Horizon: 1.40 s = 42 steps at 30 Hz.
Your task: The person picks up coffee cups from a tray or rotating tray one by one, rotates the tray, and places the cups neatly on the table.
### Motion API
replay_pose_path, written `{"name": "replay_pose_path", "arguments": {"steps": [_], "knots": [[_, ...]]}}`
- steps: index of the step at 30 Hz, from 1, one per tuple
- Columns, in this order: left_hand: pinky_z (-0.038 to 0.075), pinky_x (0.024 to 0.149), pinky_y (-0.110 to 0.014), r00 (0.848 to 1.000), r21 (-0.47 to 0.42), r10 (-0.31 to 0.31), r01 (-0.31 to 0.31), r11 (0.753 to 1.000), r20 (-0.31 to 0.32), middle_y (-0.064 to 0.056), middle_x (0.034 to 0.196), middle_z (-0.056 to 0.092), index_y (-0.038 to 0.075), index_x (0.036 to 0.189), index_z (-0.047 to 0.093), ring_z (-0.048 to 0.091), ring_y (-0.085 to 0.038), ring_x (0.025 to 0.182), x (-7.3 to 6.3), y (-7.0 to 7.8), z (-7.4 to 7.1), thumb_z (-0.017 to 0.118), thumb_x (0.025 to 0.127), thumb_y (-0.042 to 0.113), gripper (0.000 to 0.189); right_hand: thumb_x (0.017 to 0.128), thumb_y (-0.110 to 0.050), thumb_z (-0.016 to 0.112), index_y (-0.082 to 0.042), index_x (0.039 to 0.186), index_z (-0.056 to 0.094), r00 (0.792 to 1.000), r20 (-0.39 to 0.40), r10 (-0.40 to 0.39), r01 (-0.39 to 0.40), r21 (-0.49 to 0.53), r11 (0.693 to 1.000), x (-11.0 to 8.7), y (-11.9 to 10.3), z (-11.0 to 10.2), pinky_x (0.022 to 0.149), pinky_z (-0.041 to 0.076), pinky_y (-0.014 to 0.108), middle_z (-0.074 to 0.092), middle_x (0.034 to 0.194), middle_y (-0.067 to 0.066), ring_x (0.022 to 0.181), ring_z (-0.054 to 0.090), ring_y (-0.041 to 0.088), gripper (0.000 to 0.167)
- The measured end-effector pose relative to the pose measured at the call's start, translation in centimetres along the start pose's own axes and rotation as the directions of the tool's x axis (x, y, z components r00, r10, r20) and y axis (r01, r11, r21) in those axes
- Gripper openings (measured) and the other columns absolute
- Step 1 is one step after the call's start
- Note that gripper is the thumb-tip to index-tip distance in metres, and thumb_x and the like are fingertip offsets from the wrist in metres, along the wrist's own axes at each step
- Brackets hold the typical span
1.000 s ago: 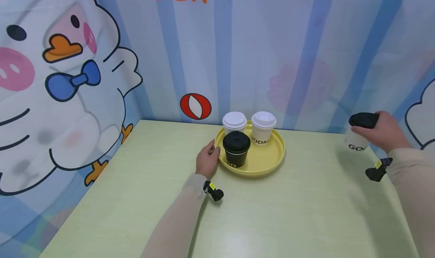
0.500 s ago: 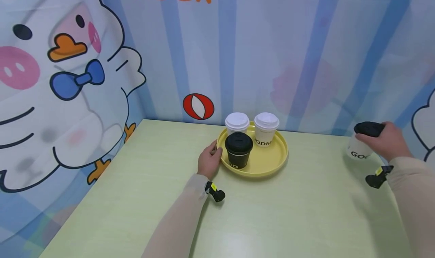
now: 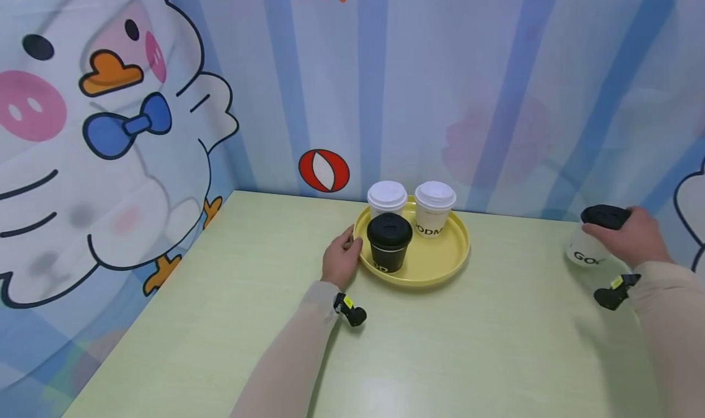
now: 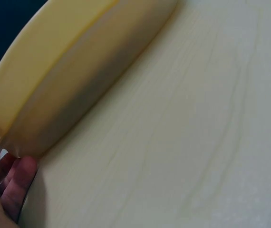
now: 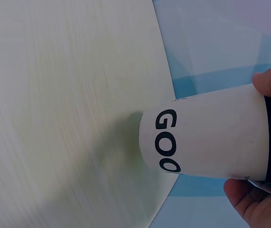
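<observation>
My left hand [image 3: 340, 260] grips the left rim of a round yellow tray [image 3: 440, 265], thumb on top and fingers below, as the left wrist view shows. On the tray stand a black paper cup with a black lid [image 3: 388, 243] at the front and two white-lidded white cups [image 3: 387, 197] [image 3: 434, 209] behind it. Far to the right, my right hand [image 3: 639, 237] holds a white cup with a black lid [image 3: 586, 246] from above, near the lid. In the right wrist view its printed side [image 5: 207, 135] shows, with thumb and fingers around the top end.
The pale wooden table [image 3: 468, 344] runs back to a blue cartoon backdrop [image 3: 418, 87]. The right-hand cup is near the table's right back corner. A black wrist camera [image 3: 350, 311] is strapped to the left wrist and another [image 3: 617, 291] to the right.
My right hand has lowered the black-lidded white cup toward the table at the right. My left hand stays on the tray's rim; the head view has shifted slightly.
</observation>
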<state>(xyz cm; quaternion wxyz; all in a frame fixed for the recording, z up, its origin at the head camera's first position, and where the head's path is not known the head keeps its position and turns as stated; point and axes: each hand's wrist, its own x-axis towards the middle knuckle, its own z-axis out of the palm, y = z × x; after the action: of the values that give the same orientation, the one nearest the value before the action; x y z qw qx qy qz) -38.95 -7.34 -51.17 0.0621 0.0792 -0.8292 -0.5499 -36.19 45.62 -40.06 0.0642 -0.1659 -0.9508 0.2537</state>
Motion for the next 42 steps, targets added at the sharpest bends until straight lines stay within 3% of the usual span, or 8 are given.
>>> {"name": "replay_pose_path", "arguments": {"steps": [10, 18, 29, 35, 42], "knots": [[0.050, 0.101, -0.038, 1.000, -0.003, 0.023, -0.023, 1.000, 0.005, 0.000, 0.138, 0.061, 0.025, 0.150, 0.051, 0.058, -0.019, 0.118, -0.2, 0.1, -0.2, 0.057, 0.099, 0.042, 0.054, 0.096, -0.053, 0.052, 0.020, 0.151, 0.000, 1.000, -0.010, 0.007, -0.007, -0.005, 1.000, -0.3, 0.3, 0.2, 0.102, 0.032, 0.075, 0.008, 0.150, 0.049, 0.136, 0.017, 0.065, 0.106], [0.048, 0.105, -0.038, 1.000, 0.004, 0.008, -0.008, 1.000, 0.012, 0.001, 0.140, 0.060, 0.029, 0.150, 0.051, 0.056, -0.018, 0.122, 0.0, 0.0, -0.2, 0.057, 0.099, 0.044, 0.054, 0.096, -0.051, 0.052, 0.020, 0.151, -0.001, 1.000, -0.013, 0.019, -0.018, 0.003, 1.000, -0.2, 0.7, 0.4, 0.102, 0.032, 0.076, 0.009, 0.148, 0.050, 0.135, 0.018, 0.066, 0.104], [0.051, 0.100, -0.037, 1.000, 0.013, 0.015, -0.015, 1.000, 0.007, 0.001, 0.136, 0.062, 0.029, 0.150, 0.051, 0.059, -0.018, 0.115, 0.0, 0.0, -0.1, 0.057, 0.099, 0.045, 0.054, 0.095, -0.054, 0.055, 0.019, 0.151, -0.001, 1.000, 0.000, 0.018, -0.018, 0.020, 1.000, 0.4, 2.1, 0.9, 0.103, 0.031, 0.075, 0.007, 0.152, 0.047, 0.138, 0.015, 0.064, 0.107], [0.048, 0.105, -0.039, 1.000, 0.016, 0.015, -0.015, 1.000, 0.005, 0.000, 0.140, 0.060, 0.028, 0.150, 0.051, 0.058, -0.019, 0.121, 0.0, 0.1, -0.1, 0.056, 0.099, 0.045, 0.054, 0.096, -0.051, 0.054, 0.019, 0.151, -0.002, 0.999, 0.018, 0.032, -0.032, 0.023, 0.999, 0.5, 1.8, 0.6, 0.103, 0.031, 0.075, 0.006, 0.151, 0.048, 0.137, 0.016, 0.065, 0.106], [0.049, 0.103, -0.038, 1.000, 0.015, 0.006, -0.006, 1.000, 0.001, 0.001, 0.139, 0.061, 0.028, 0.150, 0.051, 0.058, -0.018, 0.117, 0.1, 0.0, -0.1, 0.056, 0.099, 0.044, 0.054, 0.095, -0.053, 0.056, 0.021, 0.150, -0.003, 0.999, 0.044, 0.007, -0.007, -0.002, 1.000, 0.2, 1.5, 0.3, 0.101, 0.033, 0.075, 0.007, 0.150, 0.050, 0.134, 0.019, 0.067, 0.109]]}}
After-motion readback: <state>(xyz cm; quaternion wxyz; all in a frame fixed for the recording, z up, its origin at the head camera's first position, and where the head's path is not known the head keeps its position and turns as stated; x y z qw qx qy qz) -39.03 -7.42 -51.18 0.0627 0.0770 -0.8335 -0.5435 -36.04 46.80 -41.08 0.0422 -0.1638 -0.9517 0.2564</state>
